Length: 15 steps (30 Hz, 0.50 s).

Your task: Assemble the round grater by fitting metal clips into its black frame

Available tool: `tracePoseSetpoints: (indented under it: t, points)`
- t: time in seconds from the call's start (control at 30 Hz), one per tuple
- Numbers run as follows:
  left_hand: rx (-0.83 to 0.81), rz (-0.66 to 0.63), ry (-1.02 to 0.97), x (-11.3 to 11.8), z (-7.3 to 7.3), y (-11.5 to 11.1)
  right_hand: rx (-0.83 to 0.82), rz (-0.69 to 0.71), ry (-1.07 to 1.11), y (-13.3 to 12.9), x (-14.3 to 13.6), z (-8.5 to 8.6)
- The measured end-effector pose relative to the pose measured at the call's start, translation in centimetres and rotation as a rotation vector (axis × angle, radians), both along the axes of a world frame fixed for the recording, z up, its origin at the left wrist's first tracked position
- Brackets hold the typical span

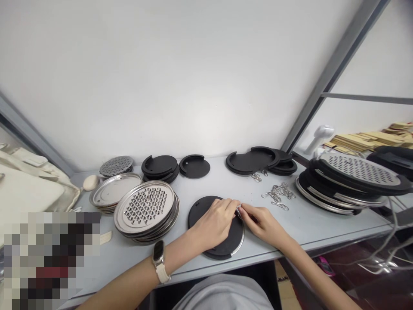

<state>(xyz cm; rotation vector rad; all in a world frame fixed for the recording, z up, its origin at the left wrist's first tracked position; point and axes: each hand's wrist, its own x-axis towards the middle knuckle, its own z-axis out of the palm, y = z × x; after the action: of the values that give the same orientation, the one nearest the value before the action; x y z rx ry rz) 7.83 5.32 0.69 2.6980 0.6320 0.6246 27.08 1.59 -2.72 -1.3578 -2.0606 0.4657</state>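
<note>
A black round disc (221,249) with a metal rim along its right side lies flat on the table in front of me. My left hand (215,221) lies over it, fingers bent together and gripping near its right edge. At that same edge my right hand (260,221) pinches a small metal clip (238,209), mostly hidden by the fingertips. The two hands almost touch there. Beyond the right hand sits a loose pile of metal wire clips (280,192), with a few more clips (257,177) farther back.
To the left are stacked metal grater discs (146,206), plain metal discs (114,189) and a grey perforated disc (116,165). Black round holders (161,164) and more black holders (251,160) line the wall. A tall stack of assembled discs (342,189) stands right, beside a grey metal post (325,86).
</note>
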Motion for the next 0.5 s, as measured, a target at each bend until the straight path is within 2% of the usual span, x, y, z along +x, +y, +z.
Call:
tracePoseSetpoints:
  t: [0.23, 0.5]
  points:
    - [0.002, 0.021, 0.012, 0.02, 0.12, -0.04, -0.063, 0.027, -0.011, 0.12, -0.03, -0.09]
    - [-0.028, 0.004, -0.009, -0.06, 0.15, -0.05, 0.069, 0.014, -0.06, -0.06, -0.16, -0.29]
